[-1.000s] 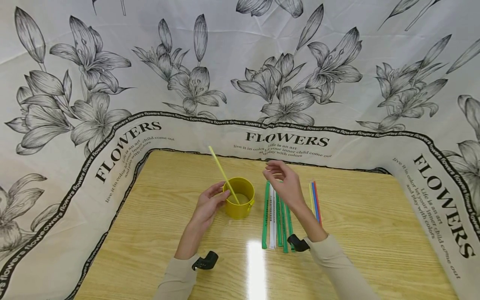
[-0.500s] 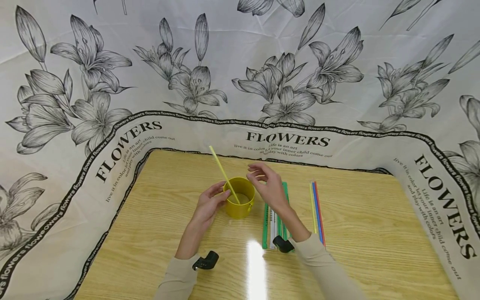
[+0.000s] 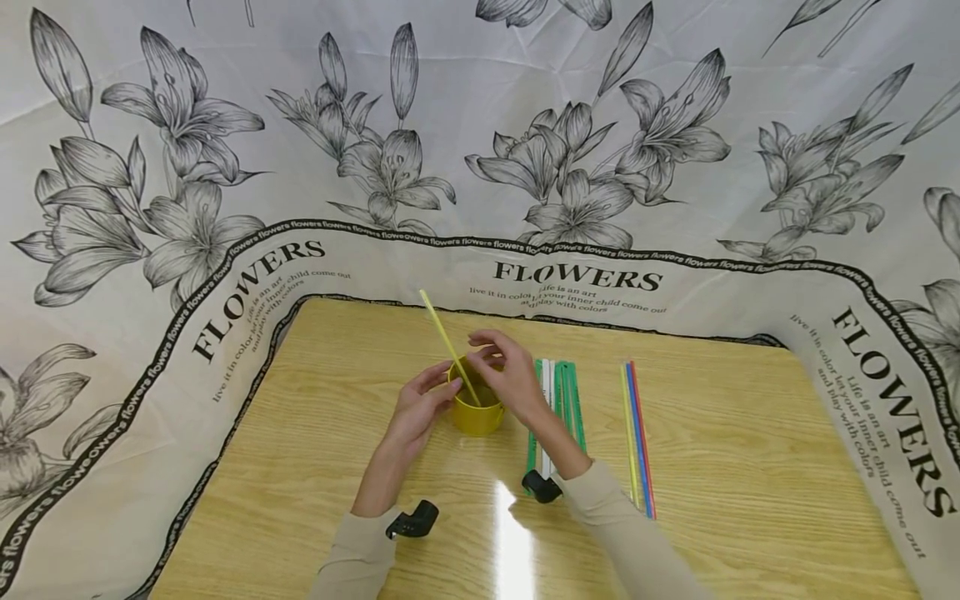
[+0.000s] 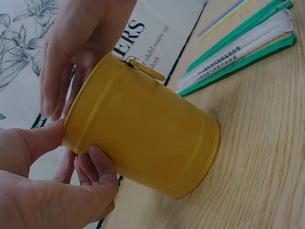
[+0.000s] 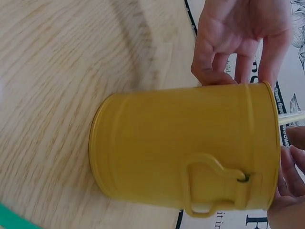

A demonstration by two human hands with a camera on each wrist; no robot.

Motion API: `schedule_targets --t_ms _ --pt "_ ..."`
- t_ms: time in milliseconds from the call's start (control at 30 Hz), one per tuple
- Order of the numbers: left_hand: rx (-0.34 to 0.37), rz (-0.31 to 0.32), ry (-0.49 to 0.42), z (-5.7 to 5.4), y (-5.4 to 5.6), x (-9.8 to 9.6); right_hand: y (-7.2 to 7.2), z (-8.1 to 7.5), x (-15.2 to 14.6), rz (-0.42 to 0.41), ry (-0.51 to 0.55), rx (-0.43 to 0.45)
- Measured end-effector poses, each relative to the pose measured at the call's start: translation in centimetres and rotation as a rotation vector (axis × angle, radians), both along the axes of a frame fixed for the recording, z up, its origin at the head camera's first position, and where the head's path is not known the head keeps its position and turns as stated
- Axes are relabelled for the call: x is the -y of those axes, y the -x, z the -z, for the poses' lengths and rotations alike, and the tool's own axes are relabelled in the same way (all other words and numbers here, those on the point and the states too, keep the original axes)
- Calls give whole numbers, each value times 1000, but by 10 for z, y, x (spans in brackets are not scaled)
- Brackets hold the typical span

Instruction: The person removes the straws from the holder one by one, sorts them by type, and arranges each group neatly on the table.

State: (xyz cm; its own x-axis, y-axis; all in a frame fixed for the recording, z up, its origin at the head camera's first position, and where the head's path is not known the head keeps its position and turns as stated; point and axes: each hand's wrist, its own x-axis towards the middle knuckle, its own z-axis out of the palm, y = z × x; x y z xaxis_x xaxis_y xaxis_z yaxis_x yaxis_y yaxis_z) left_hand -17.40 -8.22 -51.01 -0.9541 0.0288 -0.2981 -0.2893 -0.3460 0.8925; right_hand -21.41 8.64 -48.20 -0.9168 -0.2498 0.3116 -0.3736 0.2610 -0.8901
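A small yellow metal bucket (image 3: 477, 422) with a wire handle folded against its side stands upright on the table. My left hand (image 3: 415, 408) grips its left side, with the thumb at the rim and the fingers against the wall, as the left wrist view shows. One yellow straw (image 3: 441, 332) stands in the bucket, leaning left over the rim. Above the bucket's right side is my right hand (image 3: 512, 379), its fingers bent loosely near the straw. I see nothing held in it. In the right wrist view its fingertips (image 5: 291, 169) show beyond the bucket's rim, partly cut off.
Right of the bucket lie several paper-wrapped straws, green (image 3: 574, 408) and white (image 3: 547, 454), partly covered by my right forearm. Farther right lie loose yellow, blue and red straws (image 3: 640, 442). A flower-printed cloth (image 3: 577, 287) hangs round the table's back and sides.
My right hand has moved left from above the wrapped straws to over the bucket's opening. My left hand, the bucket and the yellow straw have stayed in place.
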Motion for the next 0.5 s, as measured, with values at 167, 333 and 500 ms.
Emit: schedule_targets --t_ms 167,333,500 --pt "1 4 -7 -1 1 0 1 1 11 -9 -16 23" --pt "6 6 -7 1 2 1 0 -3 19 -3 -17 12" --pt "7 8 0 0 1 1 3 -1 23 16 -33 7"
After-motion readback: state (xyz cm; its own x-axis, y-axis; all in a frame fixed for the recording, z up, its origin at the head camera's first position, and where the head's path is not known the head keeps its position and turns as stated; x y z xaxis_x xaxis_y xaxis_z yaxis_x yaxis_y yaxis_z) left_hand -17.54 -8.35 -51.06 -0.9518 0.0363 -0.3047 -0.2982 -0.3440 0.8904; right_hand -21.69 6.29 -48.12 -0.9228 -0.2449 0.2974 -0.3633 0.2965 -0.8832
